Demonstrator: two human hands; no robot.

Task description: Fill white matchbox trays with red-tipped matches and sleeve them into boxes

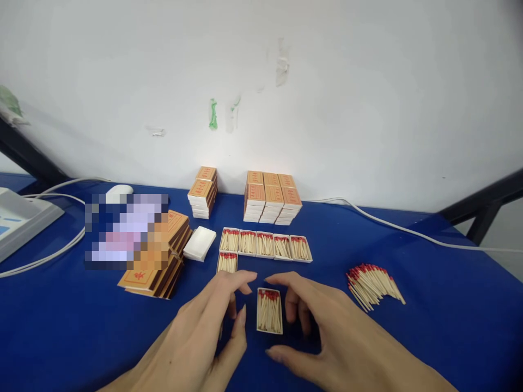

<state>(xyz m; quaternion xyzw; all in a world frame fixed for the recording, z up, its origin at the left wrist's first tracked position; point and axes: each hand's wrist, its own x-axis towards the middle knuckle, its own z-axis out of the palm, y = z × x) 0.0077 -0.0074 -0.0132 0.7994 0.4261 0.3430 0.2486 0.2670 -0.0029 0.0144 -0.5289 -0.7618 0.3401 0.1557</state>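
A white matchbox tray (269, 331) filled with red-tipped matches (269, 313) lies on the blue table between my two hands. My left hand (212, 321) is just left of it, fingers curved and apart, with nothing seen in its grasp. On the right side, my right hand (312, 316) curves around the tray with a gap between thumb and fingers, also holding nothing. Beyond the hands stands a row of filled trays (265, 245). One more filled tray (227, 262) is partly hidden behind my left fingers.
Closed matchboxes are stacked near the wall in a left stack (201, 193) and a wider right stack (272, 196). Flat orange matchbox sleeves (163, 267) and a white rectangular stack (200, 243) lie at left. A loose match pile (373, 286) and a white cable (379, 220) are at right.
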